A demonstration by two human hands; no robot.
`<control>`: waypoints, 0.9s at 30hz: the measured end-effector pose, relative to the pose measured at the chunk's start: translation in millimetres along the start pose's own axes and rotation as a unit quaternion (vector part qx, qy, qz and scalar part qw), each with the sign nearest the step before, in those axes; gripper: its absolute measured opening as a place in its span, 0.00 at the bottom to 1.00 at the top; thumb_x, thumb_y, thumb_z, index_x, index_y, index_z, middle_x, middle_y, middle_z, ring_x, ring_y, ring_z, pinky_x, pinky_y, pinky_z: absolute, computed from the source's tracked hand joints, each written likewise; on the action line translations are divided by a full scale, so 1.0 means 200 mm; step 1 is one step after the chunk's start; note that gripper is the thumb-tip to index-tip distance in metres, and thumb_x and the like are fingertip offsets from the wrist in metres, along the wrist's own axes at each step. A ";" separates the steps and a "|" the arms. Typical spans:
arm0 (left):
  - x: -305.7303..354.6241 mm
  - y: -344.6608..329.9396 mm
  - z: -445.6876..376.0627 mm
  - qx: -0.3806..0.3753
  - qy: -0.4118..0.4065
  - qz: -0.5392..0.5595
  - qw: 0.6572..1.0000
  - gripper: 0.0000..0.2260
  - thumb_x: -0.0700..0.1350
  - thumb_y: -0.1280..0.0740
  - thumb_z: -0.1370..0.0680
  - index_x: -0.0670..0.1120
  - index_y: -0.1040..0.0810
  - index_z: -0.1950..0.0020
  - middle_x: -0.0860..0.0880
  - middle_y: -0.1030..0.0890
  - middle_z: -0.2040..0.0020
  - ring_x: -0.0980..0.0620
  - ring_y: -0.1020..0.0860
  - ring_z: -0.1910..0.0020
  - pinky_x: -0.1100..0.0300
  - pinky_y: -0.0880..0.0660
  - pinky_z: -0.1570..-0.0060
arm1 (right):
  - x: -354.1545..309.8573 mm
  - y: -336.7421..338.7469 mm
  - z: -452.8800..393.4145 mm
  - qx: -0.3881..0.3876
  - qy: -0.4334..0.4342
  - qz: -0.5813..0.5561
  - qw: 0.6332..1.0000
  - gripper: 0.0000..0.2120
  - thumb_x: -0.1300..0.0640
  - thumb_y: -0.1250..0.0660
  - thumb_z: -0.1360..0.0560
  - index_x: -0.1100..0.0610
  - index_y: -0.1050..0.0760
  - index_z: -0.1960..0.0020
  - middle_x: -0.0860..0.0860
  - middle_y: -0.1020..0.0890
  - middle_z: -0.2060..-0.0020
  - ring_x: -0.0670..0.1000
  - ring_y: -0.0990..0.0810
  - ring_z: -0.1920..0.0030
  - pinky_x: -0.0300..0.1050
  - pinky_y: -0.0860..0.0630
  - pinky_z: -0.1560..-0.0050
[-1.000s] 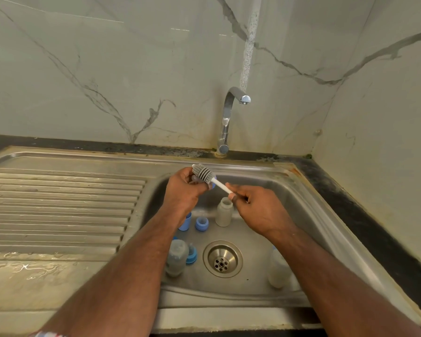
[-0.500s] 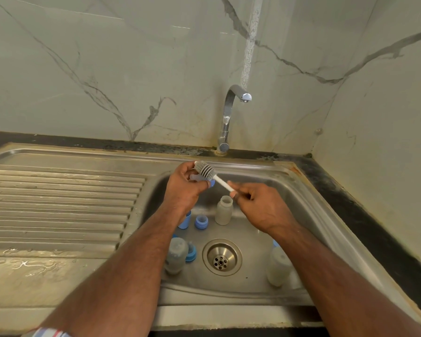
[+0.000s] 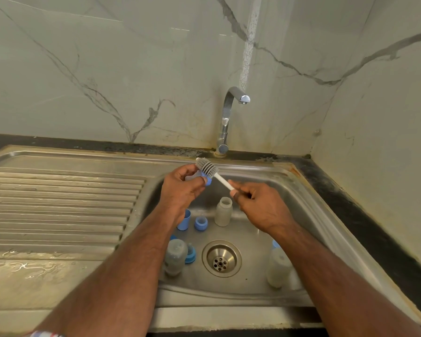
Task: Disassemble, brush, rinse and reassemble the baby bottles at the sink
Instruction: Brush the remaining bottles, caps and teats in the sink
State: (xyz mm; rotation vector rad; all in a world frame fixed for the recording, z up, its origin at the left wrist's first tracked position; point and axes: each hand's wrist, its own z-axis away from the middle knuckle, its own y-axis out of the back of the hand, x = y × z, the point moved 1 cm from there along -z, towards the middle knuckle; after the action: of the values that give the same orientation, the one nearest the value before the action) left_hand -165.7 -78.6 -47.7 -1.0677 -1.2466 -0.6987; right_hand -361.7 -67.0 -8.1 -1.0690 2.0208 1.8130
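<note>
Over steel sink point(image 3: 301, 190), grey-bristled brush point(image 3: 206, 167) touches blue-ringed teat point(image 3: 199, 178).

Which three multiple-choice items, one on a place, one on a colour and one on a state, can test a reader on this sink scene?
1. Where does the open frosted plastic bottle stand?
A. on the drainboard
B. in the steel sink basin
C. on the black counter

2. What colour is the ring of the teat part held in the left hand?
A. red
B. green
C. blue

3. What does the right hand do?
A. pinches the white handle of the grey bristled brush
B. turns the tap
C. hangs idle

Answers: 1 B, it stands behind the drain; 2 C, blue shows by the thumb; 3 A, fingertips close on the handle.
</note>
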 end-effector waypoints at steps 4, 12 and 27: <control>0.01 0.00 0.01 0.003 0.016 0.020 1.000 0.14 0.33 0.27 0.24 0.49 0.17 0.43 0.43 0.17 0.42 0.46 0.17 0.43 0.52 0.18 0.45 | 0.01 0.00 -0.02 0.013 -0.014 0.024 1.000 0.18 0.48 0.39 0.17 0.44 0.29 0.27 0.40 0.25 0.64 0.42 0.27 0.66 0.33 0.35 0.67; 0.02 -0.01 0.03 -0.031 0.032 0.056 0.997 0.13 0.33 0.27 0.24 0.47 0.17 0.43 0.42 0.18 0.40 0.46 0.17 0.43 0.58 0.17 0.51 | 0.00 0.00 -0.02 0.021 -0.008 0.033 0.999 0.19 0.48 0.39 0.17 0.45 0.28 0.27 0.40 0.25 0.60 0.40 0.29 0.66 0.33 0.35 0.64; 0.04 -0.01 0.03 -0.028 0.044 0.154 0.987 0.14 0.31 0.30 0.23 0.47 0.18 0.43 0.40 0.17 0.39 0.44 0.17 0.41 0.59 0.17 0.51 | -0.02 0.01 0.00 0.006 0.000 -0.019 1.000 0.19 0.49 0.38 0.17 0.46 0.28 0.27 0.38 0.26 0.61 0.39 0.28 0.64 0.29 0.35 0.63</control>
State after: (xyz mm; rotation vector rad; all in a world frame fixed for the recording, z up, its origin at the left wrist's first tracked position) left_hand -168.5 -73.2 -40.1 -1.2306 -0.9629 -0.5404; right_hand -359.9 -64.7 -3.7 -1.0952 1.9954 1.7809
